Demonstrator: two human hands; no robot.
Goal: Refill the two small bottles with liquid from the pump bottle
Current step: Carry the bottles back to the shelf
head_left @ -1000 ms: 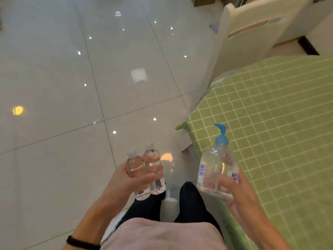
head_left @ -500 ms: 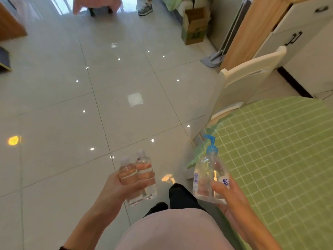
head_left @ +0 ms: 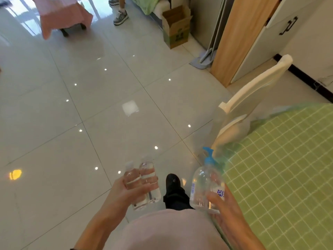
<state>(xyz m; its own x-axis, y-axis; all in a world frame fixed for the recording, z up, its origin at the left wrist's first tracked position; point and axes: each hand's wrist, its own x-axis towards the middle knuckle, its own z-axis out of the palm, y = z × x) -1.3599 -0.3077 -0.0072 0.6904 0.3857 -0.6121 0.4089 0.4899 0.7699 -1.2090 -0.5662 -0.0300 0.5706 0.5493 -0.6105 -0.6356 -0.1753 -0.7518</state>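
Two small clear bottles (head_left: 142, 181) with pale caps stand side by side and upright in my left hand (head_left: 124, 194), whose fingers wrap round both. My right hand (head_left: 222, 204) grips a clear pump bottle (head_left: 205, 184) with a blue pump head from below and behind; it is held upright over the floor, just left of the table edge. The three bottles are apart, with my dark-trousered leg showing between them.
A table with a green checked cloth (head_left: 281, 177) fills the lower right. A cream chair (head_left: 252, 98) stands at its far corner. Beyond lie glossy floor tiles (head_left: 90, 105), a cardboard box (head_left: 176, 27), a mop (head_left: 203, 60), a wooden cabinet (head_left: 237, 37) and a person's shoes (head_left: 119, 17).
The view has tilted up, showing more of the room ahead. Both hands keep their grips and sit lower in the frame.
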